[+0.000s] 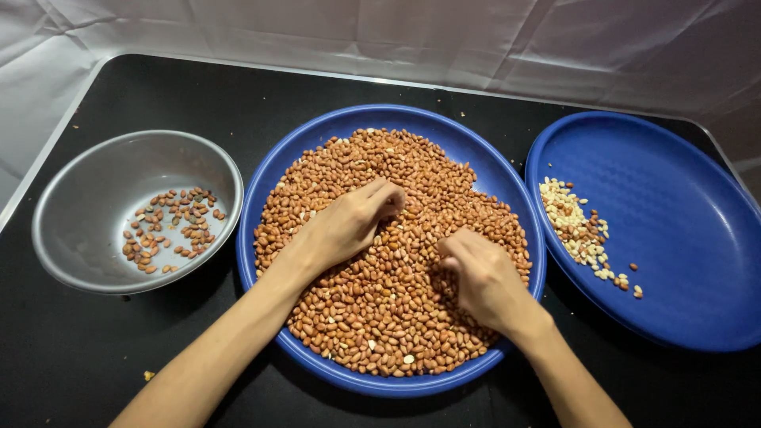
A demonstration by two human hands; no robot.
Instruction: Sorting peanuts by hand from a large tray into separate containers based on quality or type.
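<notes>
Peanuts: a thick heap of red-brown skinned peanuts fills the middle blue tray almost rim to rim, with a few pale, skinless kernels scattered through it. The bare blue shows only along the rim from 10 to 2 o'clock.
Tray's place: centre of the table, between the two other dishes and directly in front of me.
My left hand: my left hand lies knuckles-up on the heap, just left of its centre, fingers curled under and bunched together at the tips. Whether they pinch a nut I cannot tell.
My right hand: my right hand rests on the heap toward 4 o'clock, fingers folded in and drawn together. Anything between them is hidden.
Metal bowl: at 9 o'clock from the tray, its rim just beside the tray's, a grey metal bowl holds a thin scatter of skinned peanuts on its bottom.
Second blue tray: at 3 o'clock, a second blue tray carries a small strip of pale, cream-coloured kernels near its left edge, plus a couple of red-brown ones.
Surface: a black table with a light metal edge, and a few crumbs near 7 o'clock.
Room: a creased white sheet hangs behind the table.
</notes>
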